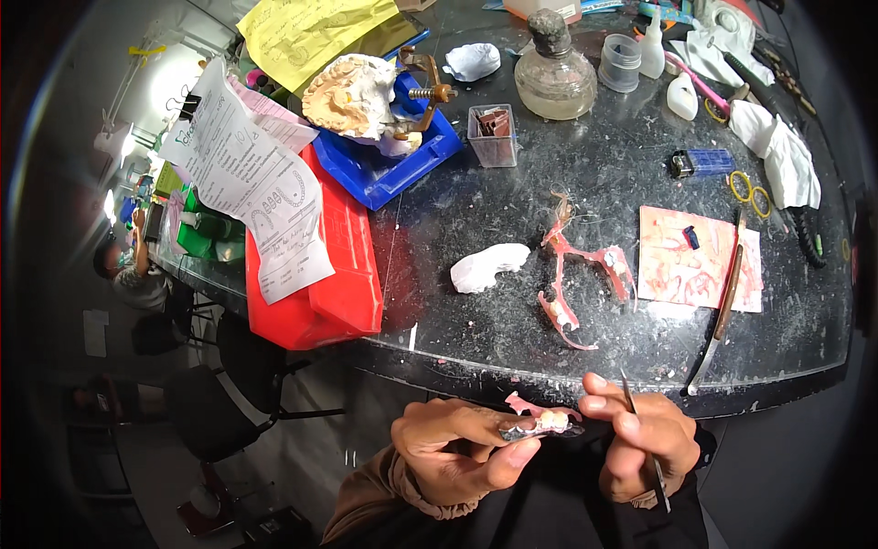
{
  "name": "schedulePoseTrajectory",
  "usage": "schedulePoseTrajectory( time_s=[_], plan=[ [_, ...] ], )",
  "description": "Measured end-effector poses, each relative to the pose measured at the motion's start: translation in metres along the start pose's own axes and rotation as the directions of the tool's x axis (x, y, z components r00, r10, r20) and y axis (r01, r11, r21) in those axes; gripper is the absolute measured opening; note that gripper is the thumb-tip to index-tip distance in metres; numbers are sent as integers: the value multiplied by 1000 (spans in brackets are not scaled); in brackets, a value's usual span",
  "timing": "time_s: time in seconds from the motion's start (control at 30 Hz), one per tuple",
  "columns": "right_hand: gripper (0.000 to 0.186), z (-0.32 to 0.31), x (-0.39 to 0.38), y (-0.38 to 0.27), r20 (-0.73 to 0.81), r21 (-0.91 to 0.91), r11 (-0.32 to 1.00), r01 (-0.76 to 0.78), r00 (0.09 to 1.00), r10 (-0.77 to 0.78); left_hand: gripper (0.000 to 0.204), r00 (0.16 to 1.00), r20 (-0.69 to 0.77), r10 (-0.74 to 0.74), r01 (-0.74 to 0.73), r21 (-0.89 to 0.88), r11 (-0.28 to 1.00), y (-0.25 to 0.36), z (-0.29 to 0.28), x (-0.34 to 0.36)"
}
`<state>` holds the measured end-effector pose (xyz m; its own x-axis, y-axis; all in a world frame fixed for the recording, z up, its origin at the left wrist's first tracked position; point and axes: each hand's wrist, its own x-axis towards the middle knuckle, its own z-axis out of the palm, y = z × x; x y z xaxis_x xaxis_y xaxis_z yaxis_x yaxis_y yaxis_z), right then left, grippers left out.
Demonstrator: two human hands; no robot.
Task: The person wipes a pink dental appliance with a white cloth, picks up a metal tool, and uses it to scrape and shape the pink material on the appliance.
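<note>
My left hand (448,448) pinches a partial denture (551,421) between thumb and fingers, just off the bench's front edge. The denture has a dark metal base, cream teeth and a pink part sticking up. To its right, my right hand (654,444) is closed on a thin metal carving tool (659,480), its tip pointing up and away from me. Its fingertips are close to the denture, and I cannot tell whether they touch it. Beyond the hands lie a branched pink wax piece with teeth (579,251) and a curved white plaster piece (489,267).
A stained wax sheet (663,279) and a wooden-handled wax knife (728,302) lie at right, near a blue lighter (709,163) and yellow-handled scissors (752,195). A glass spirit lamp (555,84) stands at the back. Left are a red bin (357,274) and a blue tray (430,151) bearing a dental cast (347,99).
</note>
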<state>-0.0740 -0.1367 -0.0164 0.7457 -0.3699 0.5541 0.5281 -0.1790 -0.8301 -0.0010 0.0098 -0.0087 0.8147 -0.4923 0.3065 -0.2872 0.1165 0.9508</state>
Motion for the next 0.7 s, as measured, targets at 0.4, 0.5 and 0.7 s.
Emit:
schedulePoseTrajectory(
  time_s=[0.4, 0.5, 0.7],
  plan=[
    [29, 2, -3, -5, -34, 66, 985, -161, 986, 163, 12, 990, 52, 132, -126, -112, 986, 4, 10, 8],
    [36, 1, -3, 0, -20, 206, 973, -105, 994, 111, 13, 986, 82, 145, -137, -97, 986, 6, 11, 7],
    [32, -4, -9, 0, 19, 322, 943, -90, 996, 88, 11, 980, 58, 189, -191, 23, 981, 4, 11, 0]
  ],
)
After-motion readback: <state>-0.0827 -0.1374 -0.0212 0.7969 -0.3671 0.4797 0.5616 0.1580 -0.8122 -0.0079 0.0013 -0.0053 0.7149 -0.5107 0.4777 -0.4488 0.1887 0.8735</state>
